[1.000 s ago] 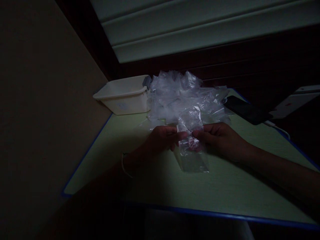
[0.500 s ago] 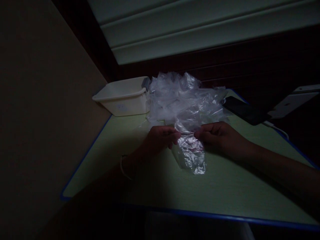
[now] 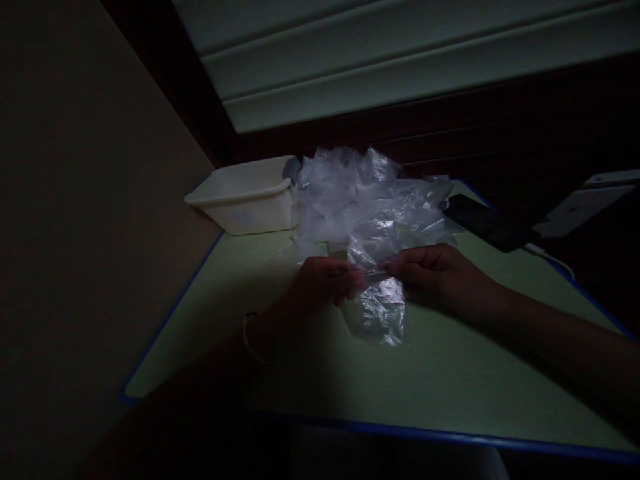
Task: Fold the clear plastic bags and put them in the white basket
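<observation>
A small clear plastic bag (image 3: 379,313) hangs over the green table (image 3: 450,380), pinched at its top between both my hands. My left hand (image 3: 323,283) grips the bag's left upper corner with closed fingers; a thin bracelet circles that wrist. My right hand (image 3: 440,275) pinches the right upper corner. Just behind them lies a heap of crumpled clear plastic bags (image 3: 365,200). The light is dim, and I cannot make out what the bag holds.
A cream plastic tub (image 3: 245,197) stands at the back left of the table. A dark phone (image 3: 483,223) with a white cable lies at the back right, beside a pale flat device (image 3: 583,203). The table has a blue edge (image 3: 450,437).
The bag between my hands has been twisted and turned; its lower part shifted slightly left and up. A reddish patch seen inside earlier no longer shows. Both hands stay in place.
</observation>
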{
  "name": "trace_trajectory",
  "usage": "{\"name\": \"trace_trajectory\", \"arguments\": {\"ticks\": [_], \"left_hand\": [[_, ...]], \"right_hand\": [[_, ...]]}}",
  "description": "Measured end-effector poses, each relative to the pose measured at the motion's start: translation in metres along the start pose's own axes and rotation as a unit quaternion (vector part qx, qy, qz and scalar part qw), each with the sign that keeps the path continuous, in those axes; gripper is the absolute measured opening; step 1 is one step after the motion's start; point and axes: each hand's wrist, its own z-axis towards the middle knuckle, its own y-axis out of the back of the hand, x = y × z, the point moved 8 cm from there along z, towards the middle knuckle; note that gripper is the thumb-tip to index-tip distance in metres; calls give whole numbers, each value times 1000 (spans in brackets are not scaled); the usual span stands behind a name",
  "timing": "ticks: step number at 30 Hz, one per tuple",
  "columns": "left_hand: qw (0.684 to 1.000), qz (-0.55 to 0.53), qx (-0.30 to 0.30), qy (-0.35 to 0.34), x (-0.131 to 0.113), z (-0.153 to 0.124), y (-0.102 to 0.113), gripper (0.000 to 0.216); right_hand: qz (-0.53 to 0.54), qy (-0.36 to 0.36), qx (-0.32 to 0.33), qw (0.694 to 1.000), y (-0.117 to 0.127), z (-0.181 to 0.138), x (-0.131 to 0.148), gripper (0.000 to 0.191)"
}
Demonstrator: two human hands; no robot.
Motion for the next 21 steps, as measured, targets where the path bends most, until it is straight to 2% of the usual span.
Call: {"name": "trace_trajectory", "arguments": {"ticks": [3, 12, 21], "left_hand": [[1000, -2, -5, 3, 1, 1, 1, 29], [998, -59, 0, 4, 5, 3, 2, 27], [994, -106, 2, -12, 1, 3, 2, 20]], "right_hand": [[47, -26, 15, 998, -2, 0, -3, 24], [92, 5, 25, 995, -2, 0, 2, 17], [113, 13, 6, 993, 5, -1, 3, 12]]}}
